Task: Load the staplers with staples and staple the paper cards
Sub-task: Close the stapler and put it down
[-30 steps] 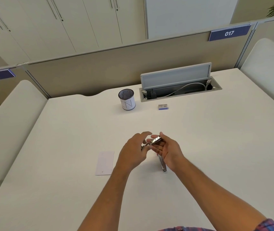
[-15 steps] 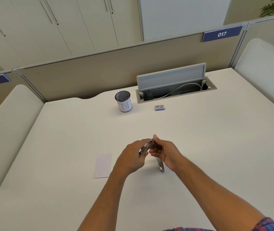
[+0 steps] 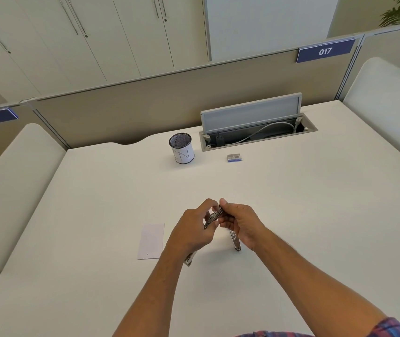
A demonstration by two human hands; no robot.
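A metal stapler (image 3: pixel 214 217), swung open, is held above the white desk (image 3: pixel 291 215) between both hands. My left hand (image 3: pixel 194 231) pinches its upper metal arm from the left. My right hand (image 3: pixel 241 224) grips the same piece from the right, thumb on top. The stapler's lower arm (image 3: pixel 234 242) hangs down to the desk under my right palm. A pale end of something (image 3: pixel 188 260) pokes out below my left wrist. A white paper card (image 3: pixel 151 240) lies flat to the left of my hands. A small blue staple box (image 3: pixel 234 157) sits further back.
A white mesh-topped pen cup (image 3: pixel 181 152) stands at the back centre. Right of it is an open cable tray (image 3: pixel 257 132) with its grey lid raised. Beige partition panels close off the desk at the back and both sides.
My hands have closed in on the stapler: the left fingers went from spread to pinching the upper arm. The view has shifted slightly.
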